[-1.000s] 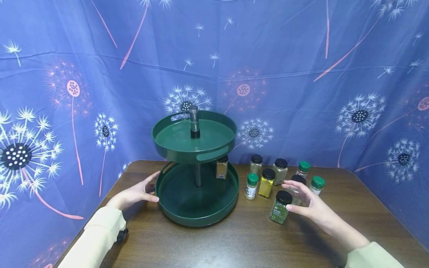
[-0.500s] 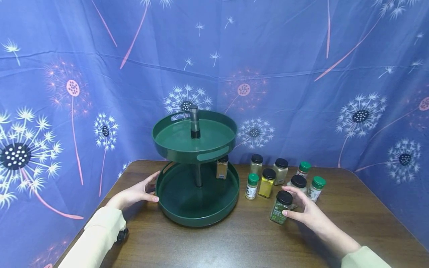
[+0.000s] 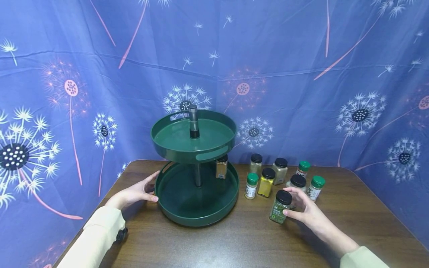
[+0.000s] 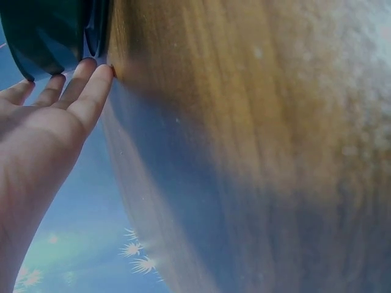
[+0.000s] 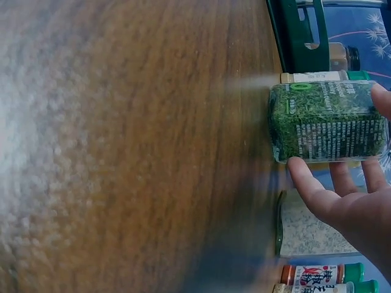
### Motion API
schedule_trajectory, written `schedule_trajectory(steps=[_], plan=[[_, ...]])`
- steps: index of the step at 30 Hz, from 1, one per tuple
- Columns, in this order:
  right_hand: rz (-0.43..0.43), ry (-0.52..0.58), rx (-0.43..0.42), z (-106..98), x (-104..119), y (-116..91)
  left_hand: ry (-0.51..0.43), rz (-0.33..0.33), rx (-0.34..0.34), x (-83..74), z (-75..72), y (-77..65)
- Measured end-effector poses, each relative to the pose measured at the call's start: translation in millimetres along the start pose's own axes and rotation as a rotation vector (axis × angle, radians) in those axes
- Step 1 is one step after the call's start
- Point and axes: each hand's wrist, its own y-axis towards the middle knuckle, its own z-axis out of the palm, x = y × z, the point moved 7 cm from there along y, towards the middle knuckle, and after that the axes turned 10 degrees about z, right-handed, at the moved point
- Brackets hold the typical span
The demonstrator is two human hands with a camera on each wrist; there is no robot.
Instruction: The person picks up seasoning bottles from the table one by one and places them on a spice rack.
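A two-tier round green tray stand with a grey centre post is on the table. My left hand rests against the left side of its lower tray; in the left wrist view the fingertips touch the dark green wall, fingers nearly straight. To the right, my right hand grips a square clear spice jar of dried green herbs with a black lid. The right wrist view has the thumb on one side of this jar and the fingers on the other. The jar stands upright at the table surface.
Behind the herb jar stand a yellow spice jar, a green-capped bottle, a pale black-lidded jar and several others. A brown spice jar sits in the lower tray. Patterned blue cloth hangs behind the table.
My right hand has moved slightly left and down, its thumb and fingers closing round the herb jar. The left hand stays at the tray.
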Motion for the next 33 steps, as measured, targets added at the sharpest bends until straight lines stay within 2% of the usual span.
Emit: schedule_trajectory(steps=[6,12,17,28,33], plan=[[0.005,0.001,-0.009,0,-2,-1,-0.004,0.014,0.020,0.5,0.3,1.7],[-0.030,-0.018,-0.022,0,0,-1,-0.001,0.012,0.009,-1.1,0.4,1.6],[0.004,-0.010,-0.016,1,6,2,0.007,0.034,0.000,-1.7,0.3,0.8],[-0.027,0.015,0.029,3,42,19,0.007,0.049,-0.013,1.6,-3.7,1.7],[-0.027,-0.032,0.014,1,57,27,-0.005,0.056,-0.015,-1.2,-2.2,1.2]])
